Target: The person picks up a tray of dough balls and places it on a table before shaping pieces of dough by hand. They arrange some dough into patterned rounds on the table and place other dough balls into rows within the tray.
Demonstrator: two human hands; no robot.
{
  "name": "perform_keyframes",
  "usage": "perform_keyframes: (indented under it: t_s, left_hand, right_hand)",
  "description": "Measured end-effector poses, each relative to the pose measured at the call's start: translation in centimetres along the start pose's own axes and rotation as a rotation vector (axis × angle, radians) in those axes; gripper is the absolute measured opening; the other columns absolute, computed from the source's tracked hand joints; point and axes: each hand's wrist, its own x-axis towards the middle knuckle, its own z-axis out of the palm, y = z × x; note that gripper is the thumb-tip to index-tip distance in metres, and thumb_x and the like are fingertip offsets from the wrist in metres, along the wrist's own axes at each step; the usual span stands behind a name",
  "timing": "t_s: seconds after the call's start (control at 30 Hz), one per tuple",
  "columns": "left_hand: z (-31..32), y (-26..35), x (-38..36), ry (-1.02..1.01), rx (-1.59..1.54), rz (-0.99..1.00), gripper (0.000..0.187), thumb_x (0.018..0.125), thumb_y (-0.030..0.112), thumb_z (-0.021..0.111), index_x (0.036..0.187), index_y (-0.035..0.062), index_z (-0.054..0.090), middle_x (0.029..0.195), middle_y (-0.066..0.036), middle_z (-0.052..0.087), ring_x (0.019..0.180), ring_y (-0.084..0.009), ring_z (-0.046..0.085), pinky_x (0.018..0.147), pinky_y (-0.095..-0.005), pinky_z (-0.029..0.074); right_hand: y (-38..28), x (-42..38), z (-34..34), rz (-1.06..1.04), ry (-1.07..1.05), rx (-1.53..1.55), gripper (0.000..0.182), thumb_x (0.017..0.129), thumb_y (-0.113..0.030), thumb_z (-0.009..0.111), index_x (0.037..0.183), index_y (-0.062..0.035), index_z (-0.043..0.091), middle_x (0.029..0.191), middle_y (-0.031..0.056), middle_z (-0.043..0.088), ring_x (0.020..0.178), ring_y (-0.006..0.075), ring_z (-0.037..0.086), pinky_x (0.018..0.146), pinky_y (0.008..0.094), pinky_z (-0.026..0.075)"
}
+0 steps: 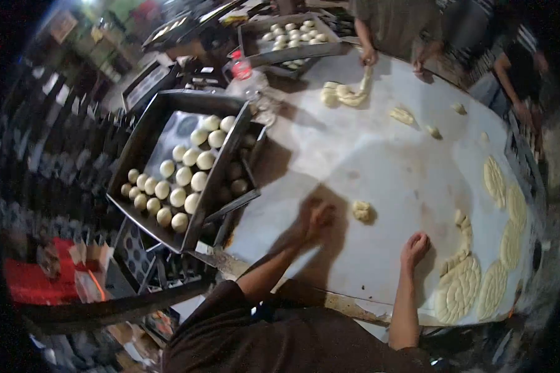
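My left hand [320, 217] is over the pale table [305, 161], in shadow and smeared by motion, so its fingers cannot be made out. Between my hands sits a small lump of dough [362, 211], touched by neither. To its right my right hand [417, 245] is low over the table with the fingers curled in; whatever may be under them is hidden. Right of that hand, a strip of dough pieces [462, 233] runs down to a large coiled slab of dough [459, 289].
A deep metal tray [149, 118] of round dough balls stands left; another tray [339, 48] is at the back. A red-capped plastic bottle [241, 68] stands between them. Co-workers' hands [368, 57] are across the table, one on a long dough piece [342, 94]. Dough slabs [513, 242] line the right edge.
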Motion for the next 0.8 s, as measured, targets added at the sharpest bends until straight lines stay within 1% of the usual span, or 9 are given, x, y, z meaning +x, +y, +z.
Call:
perform_keyframes:
  t_s: [0.17, 0.23, 0.27, 0.3, 0.4, 0.53, 0.6, 0.73, 0.8]
  left_hand:
    - [-3.8, 2.0, -13.1, -0.308, 0.609, 0.093, 0.05, 0.095, 0.031, 0.055, 0.134, 0.001, 0.046, 0.129, -0.017, 0.053, 0.12, -0.0311, 0.05, 0.1, -0.0446, 0.042]
    - [-7.6, 10.1, -16.6, -0.427, 0.505, -0.079, 0.053, 0.092, 0.027, 0.056, 0.136, 0.0002, 0.044, 0.134, -0.02, 0.05, 0.123, -0.0351, 0.048, 0.102, -0.0469, 0.04]
    - [-10.0, 16.0, -18.0, -0.47, 0.47, -0.052, 0.055, 0.091, 0.025, 0.057, 0.138, -0.0002, 0.043, 0.137, -0.021, 0.048, 0.125, -0.0371, 0.047, 0.103, -0.048, 0.04]
    - [-12.5, 21.6, -18.8, -0.484, 0.442, 0.143, 0.048, 0.091, 0.017, 0.057, 0.136, 0.0027, 0.047, 0.131, -0.02, 0.054, 0.12, -0.0364, 0.051, 0.103, -0.0461, 0.041]
    - [-21.7, 30.2, -16.4, -0.382, 0.538, 0.712, 0.047, 0.082, 0.005, 0.066, 0.128, 0.0043, 0.056, 0.121, -0.018, 0.059, 0.113, -0.0357, 0.056, 0.101, -0.0447, 0.043]
    - [-33.7, 34.1, -8.1, 0.273, 0.748, 0.382, 0.049, 0.074, -0.002, 0.067, 0.122, 0.0038, 0.059, 0.108, -0.017, 0.064, 0.087, -0.0292, 0.064, 0.086, -0.0404, 0.051]
    - [-40.7, 28.7, -2.0, 0.476, 0.954, 0.576, 0.041, 0.069, -0.004, 0.07, 0.11, -0.0002, 0.065, 0.098, -0.019, 0.065, 0.089, -0.0326, 0.065, 0.078, -0.0384, 0.054]
    - [-42.7, 28.0, -2.1, 0.269, 1.038, 0.291, 0.044, 0.08, 0.026, 0.076, 0.119, 0.0081, 0.065, 0.113, -0.017, 0.065, 0.103, -0.0342, 0.064, 0.088, -0.0414, 0.052]
    - [-43.3, 27.3, -1.7, 0.197, 1.073, 0.386, 0.046, 0.081, 0.026, 0.075, 0.121, 0.008, 0.064, 0.114, -0.016, 0.065, 0.105, -0.0343, 0.063, 0.09, -0.0416, 0.053]
  right_hand:
    - [-1.7, -4.7, -7.9, -0.157, -0.272, -0.095, 0.01, 0.09, -0.011, 0.054, 0.095, -0.0043, 0.059, 0.091, 0.0147, 0.061, 0.085, 0.0323, 0.059, 0.075, 0.0414, 0.048]
    - [7.2, -2.9, -8.3, 0.321, -0.473, 0.056, 0.009, 0.088, -0.008, 0.054, 0.084, -0.0031, 0.061, 0.077, 0.0068, 0.061, 0.066, 0.0214, 0.058, 0.062, 0.0339, 0.048]
    - [3.6, -0.7, -9.8, 0.8, -0.576, 0.263, 0.012, 0.088, -0.014, 0.055, 0.084, -0.0047, 0.062, 0.078, 0.0056, 0.06, 0.061, 0.0208, 0.057, 0.053, 0.0343, 0.048]
    - [0.5, 1.0, -9.8, 0.812, -0.651, 0.196, 0.026, 0.09, -0.023, 0.051, 0.091, 0.0003, 0.064, 0.074, 0.0088, 0.06, 0.052, 0.0238, 0.057, 0.051, 0.0399, 0.052]
    - [-14.5, 4.5, -4.8, 0.583, -0.548, 0.42, 0.029, 0.096, -0.026, 0.051, 0.105, -0.0007, 0.063, 0.084, 0.0064, 0.061, 0.078, 0.02, 0.062, 0.073, 0.0389, 0.057]
    - [-45.2, 7.5, 0.7, -0.206, -0.764, 0.613, 0.026, 0.091, -0.011, 0.055, 0.115, -0.0012, 0.058, 0.099, 0.0079, 0.061, 0.092, 0.0145, 0.058, 0.085, 0.0306, 0.05]
    - [-54.9, 7.5, 5.2, -0.599, -0.621, 0.852, 0.047, 0.081, -0.006, 0.066, 0.126, -0.0043, 0.051, 0.108, 0.0124, 0.065, 0.098, 0.022, 0.064, 0.085, 0.0345, 0.053]
    - [-67.1, 6.4, 14.5, -0.831, -0.592, 0.706, 0.035, 0.08, -0.021, 0.074, 0.107, -0.0031, 0.062, 0.1, 0.0163, 0.068, 0.098, 0.0307, 0.066, 0.087, 0.0402, 0.052]
    - [-66.2, 6.8, 18.6, -1.259, -0.612, 0.39, 0.036, 0.079, -0.027, 0.075, 0.104, -0.004, 0.064, 0.104, 0.0179, 0.067, 0.102, 0.0351, 0.063, 0.092, 0.0451, 0.049]
